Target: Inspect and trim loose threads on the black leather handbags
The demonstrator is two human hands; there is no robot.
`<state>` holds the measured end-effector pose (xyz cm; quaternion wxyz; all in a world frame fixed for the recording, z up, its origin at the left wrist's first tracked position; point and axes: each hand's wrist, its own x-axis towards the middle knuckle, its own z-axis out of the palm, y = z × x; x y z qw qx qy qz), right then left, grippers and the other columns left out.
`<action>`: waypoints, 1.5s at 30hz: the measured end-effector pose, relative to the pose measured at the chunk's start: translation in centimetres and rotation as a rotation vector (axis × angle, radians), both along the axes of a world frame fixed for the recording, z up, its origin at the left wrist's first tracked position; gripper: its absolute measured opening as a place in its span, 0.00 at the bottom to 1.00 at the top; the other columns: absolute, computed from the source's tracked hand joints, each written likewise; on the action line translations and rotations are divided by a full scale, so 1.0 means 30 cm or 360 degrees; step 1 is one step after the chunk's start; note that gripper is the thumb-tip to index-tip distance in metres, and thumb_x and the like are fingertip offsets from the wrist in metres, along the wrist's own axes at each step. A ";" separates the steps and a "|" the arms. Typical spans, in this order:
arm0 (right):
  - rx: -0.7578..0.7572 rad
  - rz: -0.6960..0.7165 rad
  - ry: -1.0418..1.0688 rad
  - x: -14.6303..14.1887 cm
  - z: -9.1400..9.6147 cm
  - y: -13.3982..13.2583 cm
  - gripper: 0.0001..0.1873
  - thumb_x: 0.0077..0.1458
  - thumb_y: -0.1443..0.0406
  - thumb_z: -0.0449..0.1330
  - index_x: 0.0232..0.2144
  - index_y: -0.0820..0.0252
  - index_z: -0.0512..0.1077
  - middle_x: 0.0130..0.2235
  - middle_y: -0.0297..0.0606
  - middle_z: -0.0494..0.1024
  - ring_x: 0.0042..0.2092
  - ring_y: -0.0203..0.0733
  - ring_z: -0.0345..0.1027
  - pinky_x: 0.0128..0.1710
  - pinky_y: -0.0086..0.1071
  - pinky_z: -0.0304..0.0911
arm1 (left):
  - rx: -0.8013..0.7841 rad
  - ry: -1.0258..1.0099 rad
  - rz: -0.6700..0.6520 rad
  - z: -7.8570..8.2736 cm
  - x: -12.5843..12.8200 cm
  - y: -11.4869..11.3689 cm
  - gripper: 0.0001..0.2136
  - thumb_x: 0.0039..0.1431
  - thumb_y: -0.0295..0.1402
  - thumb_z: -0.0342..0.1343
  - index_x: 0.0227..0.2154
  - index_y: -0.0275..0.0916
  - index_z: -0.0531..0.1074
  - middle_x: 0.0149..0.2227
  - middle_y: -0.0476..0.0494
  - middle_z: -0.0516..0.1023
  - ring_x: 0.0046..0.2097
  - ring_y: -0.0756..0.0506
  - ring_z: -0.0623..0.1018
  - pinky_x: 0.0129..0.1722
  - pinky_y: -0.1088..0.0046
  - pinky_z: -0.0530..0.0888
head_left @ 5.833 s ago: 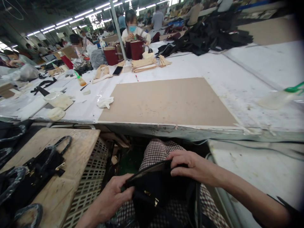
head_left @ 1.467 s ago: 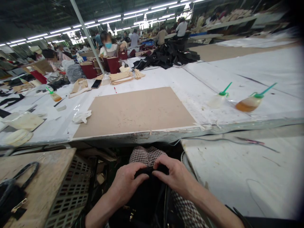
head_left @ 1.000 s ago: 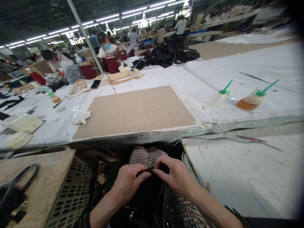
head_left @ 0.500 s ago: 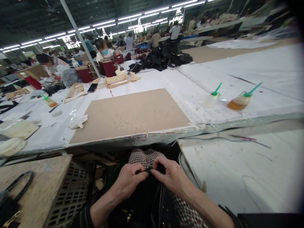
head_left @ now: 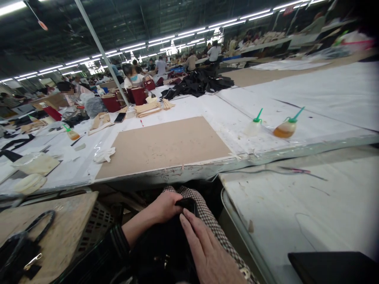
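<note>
A black handbag (head_left: pixel 166 248) with gold fittings lies on my lap, over checked trousers (head_left: pixel 204 215). My left hand (head_left: pixel 164 207) is closed on the bag's top edge, fingers curled round it. Beside it my right hand (head_left: pixel 204 248) lies flat on the bag with its fingers stretched out and together, pointing toward the left hand. Both hands stay below the table's front edge.
A brown board (head_left: pixel 166 146) lies on the white table (head_left: pixel 237 114) ahead. Two squeeze bottles with green nozzles (head_left: pixel 286 126) stand to the right. A wooden side board (head_left: pixel 44 221) at left carries black bags (head_left: pixel 20 252). Other people work at far tables.
My right hand has let go of the bag's top edge and drawn back to lie flat on the bag. The left hand keeps its grip. The view has tilted up slightly.
</note>
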<state>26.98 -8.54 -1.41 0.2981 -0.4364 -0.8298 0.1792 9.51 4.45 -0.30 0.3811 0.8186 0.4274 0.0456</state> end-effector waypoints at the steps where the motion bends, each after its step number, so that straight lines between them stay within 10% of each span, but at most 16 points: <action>1: -0.0078 -0.0091 0.0020 0.001 0.002 -0.013 0.57 0.48 0.59 0.66 0.70 0.54 0.37 0.65 0.55 0.57 0.61 0.68 0.58 0.53 0.56 0.68 | 0.0000 0.0004 -0.0020 0.008 0.004 -0.001 0.07 0.56 0.32 0.58 0.26 0.35 0.76 0.25 0.51 0.75 0.31 0.47 0.73 0.30 0.77 0.65; 5: -0.0364 -0.0432 0.0355 0.079 0.069 -0.007 0.47 0.52 0.67 0.60 0.69 0.50 0.43 0.61 0.49 0.58 0.56 0.54 0.65 0.54 0.49 0.69 | -0.0005 0.0033 -0.0108 0.109 -0.017 0.005 0.06 0.53 0.33 0.60 0.31 0.37 0.79 0.29 0.51 0.78 0.33 0.47 0.74 0.33 0.76 0.67; 10: -0.0963 -0.0278 0.0866 0.252 0.113 0.013 0.41 0.51 0.62 0.65 0.64 0.51 0.56 0.59 0.45 0.62 0.54 0.49 0.66 0.49 0.41 0.72 | -0.0280 0.0141 -0.0324 0.245 -0.126 -0.005 0.06 0.50 0.34 0.63 0.31 0.39 0.80 0.27 0.54 0.78 0.31 0.49 0.73 0.32 0.78 0.68; 16: -0.1708 0.0095 0.1130 0.308 0.005 0.012 0.29 0.52 0.57 0.68 0.55 0.54 0.70 0.51 0.40 0.77 0.52 0.52 0.71 0.54 0.43 0.67 | -0.0673 0.0005 -0.0290 0.154 -0.178 -0.065 0.13 0.48 0.29 0.63 0.39 0.41 0.80 0.38 0.52 0.80 0.40 0.46 0.76 0.41 0.78 0.71; 26: -0.1490 0.0001 0.0863 0.290 0.014 0.024 0.21 0.62 0.52 0.57 0.54 0.54 0.73 0.44 0.36 0.80 0.47 0.49 0.72 0.49 0.37 0.69 | -0.0773 -0.0144 -0.0196 0.112 -0.099 -0.052 0.14 0.55 0.37 0.60 0.43 0.40 0.80 0.39 0.50 0.81 0.41 0.44 0.77 0.41 0.76 0.70; 34: -0.1402 -0.0161 0.0861 0.276 -0.006 0.016 0.21 0.60 0.55 0.61 0.53 0.53 0.73 0.47 0.35 0.80 0.47 0.48 0.73 0.48 0.34 0.68 | -0.0388 -0.0215 -0.0242 0.110 -0.045 -0.053 0.15 0.56 0.33 0.60 0.47 0.44 0.75 0.43 0.51 0.79 0.44 0.46 0.76 0.45 0.76 0.68; 45: -0.1506 -0.0024 0.0863 0.317 0.022 0.014 0.19 0.58 0.53 0.61 0.45 0.58 0.76 0.39 0.34 0.78 0.41 0.44 0.71 0.42 0.32 0.67 | -0.0182 -0.0135 -0.0343 0.059 0.008 -0.059 0.08 0.59 0.37 0.59 0.27 0.40 0.74 0.33 0.52 0.77 0.36 0.49 0.74 0.38 0.78 0.66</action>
